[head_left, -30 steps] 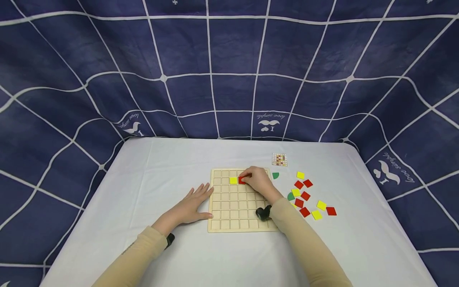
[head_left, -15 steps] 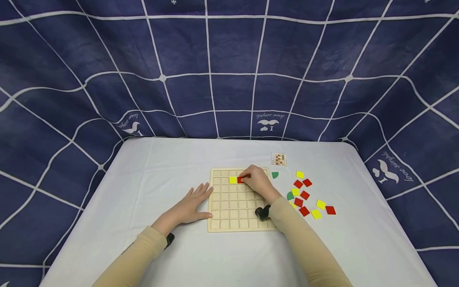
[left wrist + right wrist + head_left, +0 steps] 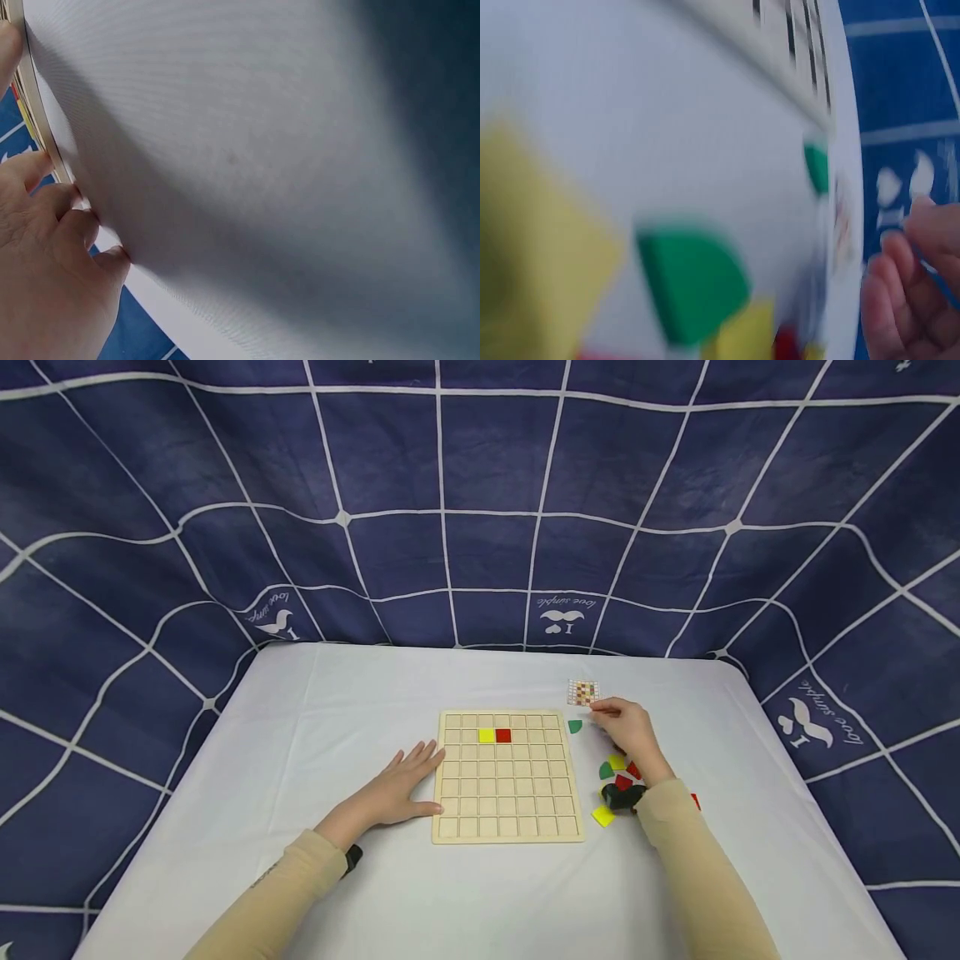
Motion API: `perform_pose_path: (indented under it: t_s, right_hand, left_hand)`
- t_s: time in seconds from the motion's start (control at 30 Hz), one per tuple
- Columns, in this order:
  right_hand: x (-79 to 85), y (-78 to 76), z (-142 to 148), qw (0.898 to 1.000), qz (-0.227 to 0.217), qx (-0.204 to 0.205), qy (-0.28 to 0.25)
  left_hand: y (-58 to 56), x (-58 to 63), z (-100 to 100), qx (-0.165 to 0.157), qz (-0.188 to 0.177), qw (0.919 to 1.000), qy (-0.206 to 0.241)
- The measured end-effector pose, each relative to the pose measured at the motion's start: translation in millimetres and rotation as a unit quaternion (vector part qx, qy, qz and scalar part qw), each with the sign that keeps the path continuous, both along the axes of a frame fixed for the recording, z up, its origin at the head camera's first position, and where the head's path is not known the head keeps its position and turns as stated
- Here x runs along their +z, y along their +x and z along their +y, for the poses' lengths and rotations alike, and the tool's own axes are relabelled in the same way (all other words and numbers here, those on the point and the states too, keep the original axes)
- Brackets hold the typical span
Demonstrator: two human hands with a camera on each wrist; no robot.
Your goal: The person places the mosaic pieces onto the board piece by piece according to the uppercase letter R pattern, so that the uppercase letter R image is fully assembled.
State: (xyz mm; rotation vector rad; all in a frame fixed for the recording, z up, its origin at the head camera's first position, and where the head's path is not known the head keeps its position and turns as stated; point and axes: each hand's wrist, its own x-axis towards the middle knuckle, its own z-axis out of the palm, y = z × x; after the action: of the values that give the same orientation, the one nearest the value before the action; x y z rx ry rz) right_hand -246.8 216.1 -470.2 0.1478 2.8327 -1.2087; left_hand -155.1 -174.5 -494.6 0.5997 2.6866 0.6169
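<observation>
Board [image 3: 506,788] holds yellow tile [image 3: 487,736] beside red tile [image 3: 503,736]; left fingers [image 3: 427,766] outspread, right fingers [image 3: 881,311] empty.

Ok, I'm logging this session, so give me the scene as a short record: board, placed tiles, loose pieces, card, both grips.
Board: pale grid, flat on white cloth
Placed: yellow tile and red tile, side by side, second row from the far edge
Loose pieces: red, yellow and green, right of the board, some hidden by the right arm
Card: printed grid, beyond the board's far right corner
Left grip: fingers spread, touching the board's left edge
Right grip: fingers bent near the card, nothing visibly held
</observation>
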Motion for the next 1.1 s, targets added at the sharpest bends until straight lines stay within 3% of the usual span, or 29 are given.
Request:
perform_pose_path:
  t_s: [0.27,0.5,0.7,0.87,1.1]
  right_hand:
    - [-7.1,3.8,43,0.996,-0.072,-0.045,0.014]
    - [-14.4,2.6,51,0.993,-0.093,-0.056,0.045]
    - [-14.3,0.9,51,0.990,-0.112,-0.070,0.042]
    - [-12.4,1.4,49,0.993,-0.090,-0.070,0.039]
    - [-8.2,1.9,32,0.998,-0.045,-0.033,-0.006]
  left_hand:
    - [-0.1,-0.8,0,0.004,-0.002,1.0000,-0.006]
    - [1.1,0.3,1,0.001,0.001,1.0000,-0.002]
    - [1.7,-0.5,2,0.007,-0.002,1.0000,-0.005]
    - [2.0,-0.2,2,0.008,-0.002,1.0000,0.000]
    - [0.8,-0.5,2,0.005,-0.002,1.0000,-0.003]
